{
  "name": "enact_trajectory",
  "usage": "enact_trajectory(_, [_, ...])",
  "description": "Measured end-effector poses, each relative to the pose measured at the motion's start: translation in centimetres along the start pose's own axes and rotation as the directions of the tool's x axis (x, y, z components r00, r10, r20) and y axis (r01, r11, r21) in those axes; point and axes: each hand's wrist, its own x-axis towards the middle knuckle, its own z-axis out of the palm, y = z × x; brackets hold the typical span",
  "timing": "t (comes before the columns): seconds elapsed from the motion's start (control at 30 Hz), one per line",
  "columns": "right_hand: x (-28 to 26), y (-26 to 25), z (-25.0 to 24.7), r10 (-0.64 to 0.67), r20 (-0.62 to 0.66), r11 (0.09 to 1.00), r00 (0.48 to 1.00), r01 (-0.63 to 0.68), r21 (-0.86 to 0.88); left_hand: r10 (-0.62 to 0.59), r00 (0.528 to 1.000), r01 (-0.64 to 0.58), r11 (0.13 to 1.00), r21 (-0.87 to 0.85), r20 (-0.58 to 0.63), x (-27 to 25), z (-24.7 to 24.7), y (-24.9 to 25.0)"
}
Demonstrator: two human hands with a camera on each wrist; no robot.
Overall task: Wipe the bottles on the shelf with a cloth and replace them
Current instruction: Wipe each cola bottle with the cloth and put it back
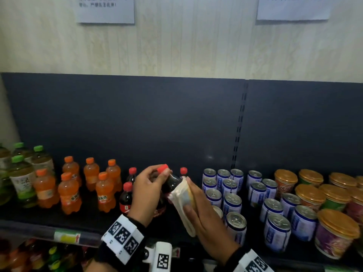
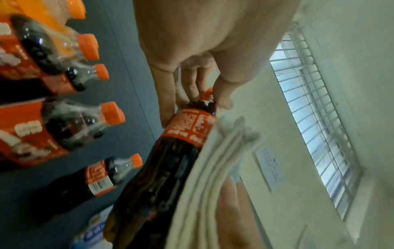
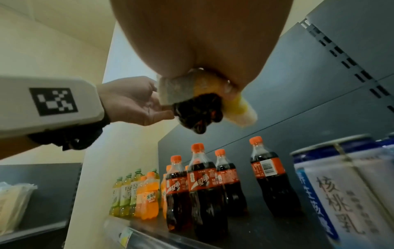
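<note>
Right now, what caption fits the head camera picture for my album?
Left hand holds a cola bottle by its red cap while right hand wipes it with a cloth.

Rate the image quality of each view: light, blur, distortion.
Head view: dim shelf, brighter wall above, soft focus, edges bowed. Left wrist view: motion-blurred dark cola bottle with a red cap and folded pale cloth, bright barred window. Right wrist view: sharper, shelved bottles legible, strong wide-angle stretch.

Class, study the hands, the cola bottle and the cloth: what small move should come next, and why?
Probably slide the cloth down the cola bottle. The left hand grips its neck below the red cap, lifted off the shelf, while the right hand holds the cloth around the body; the base shows bare.
</note>
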Motion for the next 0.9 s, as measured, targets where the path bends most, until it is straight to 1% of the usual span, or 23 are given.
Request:
enact_trajectory(0.03, [0.3,-0.2,0.0,0.028,0.0,0.999,1.0,-0.028,0.028,0.025,1.0,-0.026,0.998,0.051,0.015,-0.2,0.1,-0.1])
enact_trajectory(0.1, [1.7,-1.3,0.4,0.046,-0.055,0.997,0.997,-0.042,0.06,0.064,0.995,-0.076,0.982,0.174,0.075,-0.7,0.5,-0.4])
enact_trajectory(0.17, [3.3,-2.5,0.6,0.007,-0.13,1.0,0.992,-0.008,-0.001,0.041,0.993,-0.063,0.978,0.198,0.113,-0.9,0.8,-0.6])
enact_trajectory(0.23, [4.0,-2.9,0.6,-0.045,-0.144,0.998,0.989,0.038,-0.051,0.027,0.992,-0.047,0.985,0.165,0.121,-0.7,0.5,-0.1])
enact_trajectory(0.27, [3.8,-2.6,0.7,-0.06,-0.142,0.998,0.988,0.054,-0.041,0.035,0.993,-0.05,0.99,0.131,0.113,-0.3,0.1,0.2])
enact_trajectory(0.33, [2.3,-1.3,1.0,-0.035,-0.129,0.998,0.991,0.042,0.05,0.042,0.997,-0.044,0.998,0.033,0.065,0.6,-0.9,1.0])
enact_trajectory(0.4, [0.8,-0.3,1.4,0.04,-0.058,0.975,0.998,-0.026,0.222,0.029,0.999,-0.027,0.998,-0.051,0.037,1.0,-1.7,1.6])
enact_trajectory(0.47, [0.6,-0.4,1.5,0.164,-0.021,0.911,0.986,-0.143,0.386,0.026,0.997,-0.021,0.998,-0.064,0.079,0.6,-1.8,1.9])
enact_trajectory(0.53, [2.1,-1.0,0.7,0.308,-0.015,0.809,0.951,-0.253,0.53,0.035,0.989,-0.022,0.996,-0.089,0.142,-0.4,-1.4,2.1])
enact_trajectory(0.57, [3.0,-1.3,0.0,0.371,-0.007,0.758,0.928,-0.299,0.58,0.043,0.983,-0.027,0.995,-0.092,0.178,-0.9,-1.1,2.3])
enact_trajectory(0.6, [3.8,-1.8,-0.8,0.421,-0.003,0.727,0.907,-0.335,0.599,0.054,0.976,-0.037,0.996,-0.085,0.213,-1.2,-0.8,2.4])
enact_trajectory(0.63, [4.4,-2.4,-1.3,0.45,0.001,0.716,0.893,-0.361,0.598,0.07,0.971,-0.053,0.996,-0.077,0.229,-1.3,-0.6,2.5])
enact_trajectory(0.67, [4.6,-2.8,-1.5,0.468,0.006,0.701,0.884,-0.375,0.607,0.089,0.971,-0.075,0.995,-0.07,0.222,-1.1,-0.5,2.4])
enact_trajectory(0.73, [4.0,-3.0,-0.8,0.485,0.021,0.651,0.874,-0.377,0.658,0.134,0.977,-0.124,0.99,-0.065,0.164,-0.3,-0.5,2.3])
enact_trajectory(0.8, [2.6,-2.5,0.4,0.472,0.025,0.577,0.881,-0.33,0.747,0.158,0.982,-0.148,0.984,-0.097,0.104,0.3,-0.8,2.3])
enact_trajectory(0.87, [1.6,-2.0,0.8,0.47,0.043,0.48,0.882,-0.297,0.826,0.131,0.989,-0.118,0.979,-0.168,0.067,0.3,-1.1,1.9])
enact_trajectory(0.9, [1.5,-1.8,0.6,0.469,0.059,0.446,0.881,-0.294,0.845,0.111,0.991,-0.095,0.975,-0.202,0.068,0.1,-1.1,1.6])
